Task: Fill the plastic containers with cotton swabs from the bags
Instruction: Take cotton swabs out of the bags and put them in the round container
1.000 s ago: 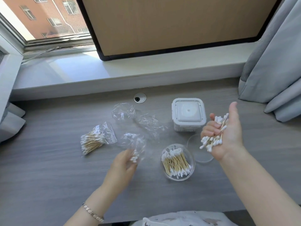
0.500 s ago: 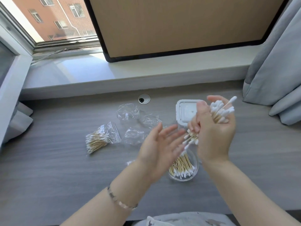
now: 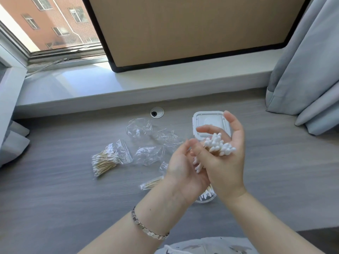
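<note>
Our right hand (image 3: 226, 164) grasped a bundle of cotton swabs (image 3: 219, 146) above the round clear container (image 3: 206, 197), which held swabs. Our left hand (image 3: 182, 170), fingers relaxed, touched the bundle. The square lidded container (image 3: 206, 119) stood closed behind on the tabletop (image 3: 278, 173).

Head-worn view, looking forward and down, close over desk (image 3: 55, 208)

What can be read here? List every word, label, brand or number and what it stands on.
None readable.
The white container lid, the clear bags, the swab bag and the bracelet show no lettering.
Dark marks on the cloth at the bottom edge are too blurred to tell.
</note>
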`<state>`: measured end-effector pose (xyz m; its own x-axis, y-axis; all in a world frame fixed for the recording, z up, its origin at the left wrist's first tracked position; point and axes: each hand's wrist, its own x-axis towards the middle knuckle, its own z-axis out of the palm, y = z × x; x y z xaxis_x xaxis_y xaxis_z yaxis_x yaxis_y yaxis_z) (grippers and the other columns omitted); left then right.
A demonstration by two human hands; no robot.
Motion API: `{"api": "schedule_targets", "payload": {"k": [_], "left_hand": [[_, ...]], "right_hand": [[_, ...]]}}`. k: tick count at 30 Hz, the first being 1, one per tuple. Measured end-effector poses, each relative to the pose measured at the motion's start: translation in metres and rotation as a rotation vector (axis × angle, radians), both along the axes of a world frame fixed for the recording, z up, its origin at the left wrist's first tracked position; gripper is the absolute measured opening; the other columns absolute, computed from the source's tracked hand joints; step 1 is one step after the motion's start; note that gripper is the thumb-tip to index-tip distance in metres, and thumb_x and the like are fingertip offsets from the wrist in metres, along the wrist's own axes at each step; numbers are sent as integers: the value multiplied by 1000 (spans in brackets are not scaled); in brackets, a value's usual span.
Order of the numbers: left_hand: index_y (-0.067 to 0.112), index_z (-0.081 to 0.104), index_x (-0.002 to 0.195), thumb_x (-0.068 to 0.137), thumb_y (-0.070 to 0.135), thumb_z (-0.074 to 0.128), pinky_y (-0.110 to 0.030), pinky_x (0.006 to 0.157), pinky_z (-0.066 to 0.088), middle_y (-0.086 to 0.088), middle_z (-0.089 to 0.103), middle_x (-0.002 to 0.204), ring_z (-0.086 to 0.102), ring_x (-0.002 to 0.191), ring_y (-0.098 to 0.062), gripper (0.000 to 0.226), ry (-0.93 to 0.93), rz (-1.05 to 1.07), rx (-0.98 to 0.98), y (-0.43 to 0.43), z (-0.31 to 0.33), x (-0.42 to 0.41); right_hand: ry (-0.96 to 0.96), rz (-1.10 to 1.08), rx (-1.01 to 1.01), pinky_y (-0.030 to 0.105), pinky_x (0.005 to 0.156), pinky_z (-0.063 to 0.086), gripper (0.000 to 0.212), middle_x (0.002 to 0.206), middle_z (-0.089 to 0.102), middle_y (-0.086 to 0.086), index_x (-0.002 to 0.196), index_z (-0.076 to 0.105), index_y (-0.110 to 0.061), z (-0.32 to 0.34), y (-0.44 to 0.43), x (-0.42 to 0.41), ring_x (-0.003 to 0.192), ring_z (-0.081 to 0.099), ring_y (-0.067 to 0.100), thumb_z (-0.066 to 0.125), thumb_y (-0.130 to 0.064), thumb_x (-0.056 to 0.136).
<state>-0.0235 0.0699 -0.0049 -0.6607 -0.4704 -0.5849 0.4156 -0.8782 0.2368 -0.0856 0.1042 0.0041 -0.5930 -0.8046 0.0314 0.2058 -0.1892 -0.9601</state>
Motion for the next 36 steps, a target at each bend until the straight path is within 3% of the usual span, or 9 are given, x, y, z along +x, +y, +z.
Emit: {"api": "schedule_targets", "payload": {"k": [4,7,10,14,17,22,27,33,36], "left_hand": [[9,64,78,72,23,53,-21,60,54,-5,65,76,65,67,-16,18,-29,23,-38,4,-2,-7],[8,71,64,64,28,55,-20,59,55,-4,69,70,69,63,-15,26,29,108,8,8,-5,-9],[13,69,67,76,26,53,-20,63,54,-1,68,72,68,64,-13,22,40,90,18,8,-5,-6],[13,66,79,96,35,36,-20,64,55,-2,68,77,69,69,-15,41,-1,-1,-14,6,-9,0],[15,61,92,95,50,27,-23,68,52,-1,65,75,67,68,-15,49,-10,-62,-85,6,-13,4],[31,38,125,61,78,57,-34,106,37,2,43,140,43,126,-14,82,-404,-163,-889,-2,-19,24],[31,6,142,47,38,87,-11,109,19,20,19,146,21,136,2,124,-656,-544,-1863,-16,-12,45],[28,15,140,54,20,86,0,95,25,11,43,123,32,114,20,111,-680,-476,-1863,-2,-26,42],[43,11,135,56,23,85,-4,96,30,20,38,127,39,121,10,110,-648,-459,-1769,3,-27,44]], "right_hand": [[-96,17,105,26,75,50,71,65,61,-10,112,54,-36,-7,-1,4,67,60,7,76,-9,51],[-163,74,141,27,67,50,35,57,60,-4,81,70,-25,-5,-4,5,61,58,14,77,-7,52],[-260,70,130,26,53,41,19,46,50,1,57,64,-15,-6,-8,7,47,49,18,76,1,59],[-261,72,183,24,54,43,20,43,46,-4,75,64,-16,-8,-7,4,45,46,14,75,-4,63],[-312,98,285,25,51,41,23,41,48,-2,58,57,-14,-8,-6,-2,40,46,11,73,-8,74],[-415,298,494,18,35,34,35,35,36,-4,52,45,-16,-7,-7,-20,31,33,9,73,-22,72],[-291,560,640,20,36,30,32,36,30,-2,56,44,-13,-12,0,-15,32,29,9,55,5,80],[-219,595,698,19,40,28,33,36,33,-3,57,43,-13,-15,3,-10,35,32,9,44,9,80],[-246,601,716,19,39,30,38,38,35,-1,49,43,-15,-16,6,-10,34,31,9,50,6,80]]}}
